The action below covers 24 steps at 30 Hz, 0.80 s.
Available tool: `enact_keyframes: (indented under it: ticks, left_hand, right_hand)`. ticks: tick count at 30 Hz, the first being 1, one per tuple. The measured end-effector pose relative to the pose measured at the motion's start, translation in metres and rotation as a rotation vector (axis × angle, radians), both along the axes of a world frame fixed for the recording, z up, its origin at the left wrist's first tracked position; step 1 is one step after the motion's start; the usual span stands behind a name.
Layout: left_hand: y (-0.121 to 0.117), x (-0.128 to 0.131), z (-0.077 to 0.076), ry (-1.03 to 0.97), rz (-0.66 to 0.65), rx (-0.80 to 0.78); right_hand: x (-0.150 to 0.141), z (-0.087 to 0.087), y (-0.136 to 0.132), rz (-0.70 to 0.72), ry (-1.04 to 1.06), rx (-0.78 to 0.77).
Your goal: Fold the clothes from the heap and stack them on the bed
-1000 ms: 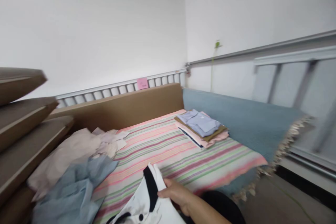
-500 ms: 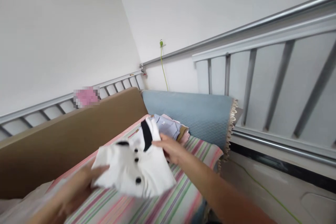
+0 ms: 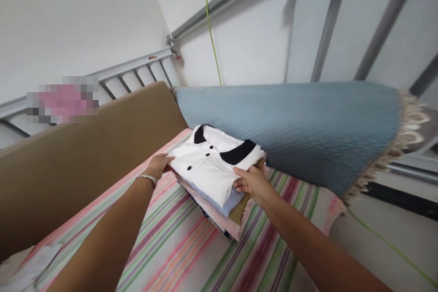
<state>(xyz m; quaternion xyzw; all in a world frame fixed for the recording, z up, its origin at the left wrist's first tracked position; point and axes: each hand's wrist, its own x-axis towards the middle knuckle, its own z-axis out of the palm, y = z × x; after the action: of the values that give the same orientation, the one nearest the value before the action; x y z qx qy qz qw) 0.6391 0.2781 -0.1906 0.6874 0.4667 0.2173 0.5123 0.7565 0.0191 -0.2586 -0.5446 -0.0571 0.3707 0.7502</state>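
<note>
White shirt (image 3: 208,169) on top of the folded pile (image 3: 236,213), both hands on it!
Striped sheet (image 3: 164,255) under the pile; right hand (image 3: 253,185), pile's right side, thumb and fingers pinching the shirt's edge; left hand (image 3: 160,165), opposite side, pinching too; blue quilted cloth (image 3: 284,123) behind the pile.

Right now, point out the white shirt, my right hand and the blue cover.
White shirt (image 3: 208,173), head view: its front.
Right hand (image 3: 256,185), head view: back of the hand.
Blue cover (image 3: 290,123), head view: its broad face.
</note>
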Motion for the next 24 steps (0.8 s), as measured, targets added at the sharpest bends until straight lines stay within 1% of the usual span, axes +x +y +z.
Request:
enact_keyframes:
  ticks: [1,2,5,8,10,12,13,14,15,16,17,18,19,20,22,23,24]
  left_hand:
    - [0.004,0.005,-0.009,-0.010,0.034,0.038]
    - [0.007,0.010,-0.013,-0.023,0.063,0.080]
    - [0.015,0.016,-0.015,-0.059,0.109,0.206]
    - [0.016,0.012,-0.018,-0.034,0.124,0.284]
    - [0.013,0.007,-0.020,0.016,0.138,0.307]
    - [0.003,0.004,-0.017,0.047,0.176,0.343]
    - [-0.005,0.004,-0.013,0.048,0.192,0.394]
    - [-0.016,0.006,-0.008,0.042,0.185,0.486]
    - [-0.030,0.008,-0.003,0.041,0.139,0.617]
    - [-0.046,0.012,0.001,0.054,0.066,0.772]
    - [-0.064,0.016,0.003,0.088,-0.040,0.940]
    - [-0.082,0.020,0.003,0.158,-0.142,1.063]
    - [-0.099,0.025,0.000,0.253,-0.197,1.131]
    - [-0.114,0.028,-0.006,0.353,-0.227,1.154]
    - [-0.133,0.032,-0.024,0.530,-0.247,1.144]
    - [-0.137,0.032,-0.034,0.593,-0.252,1.136]
    - [-0.139,0.031,-0.044,0.636,-0.253,1.136]
  right_hand:
    - [0.000,-0.004,-0.001,-0.010,-0.006,0.003]
    - [-0.001,-0.005,-0.001,-0.022,-0.017,0.010]
    - [-0.002,0.003,-0.001,-0.059,-0.063,0.032]
    - [-0.004,0.007,0.000,-0.077,-0.062,0.018]
    - [-0.005,0.002,-0.006,-0.033,-0.045,0.003]
    - [-0.005,-0.005,-0.023,0.091,-0.089,-0.049]
    - [-0.004,-0.007,-0.036,0.143,-0.158,-0.103]
    - [-0.003,-0.007,-0.050,0.158,-0.258,-0.174]
    - [-0.001,-0.005,-0.063,0.129,-0.388,-0.253]
    - [0.001,0.000,-0.074,0.059,-0.540,-0.322]
    - [0.004,0.009,-0.081,-0.033,-0.704,-0.368]
    - [0.008,0.020,-0.083,-0.106,-0.867,-0.387]
    - [0.012,0.032,-0.078,-0.144,-1.026,-0.387]
    - [0.017,0.045,-0.068,-0.140,-1.175,-0.376]
    - [0.026,0.068,-0.033,-0.017,-1.440,-0.381]
    - [0.030,0.074,-0.011,0.064,-1.539,-0.411]
    - [0.033,0.078,0.010,0.132,-1.610,-0.448]
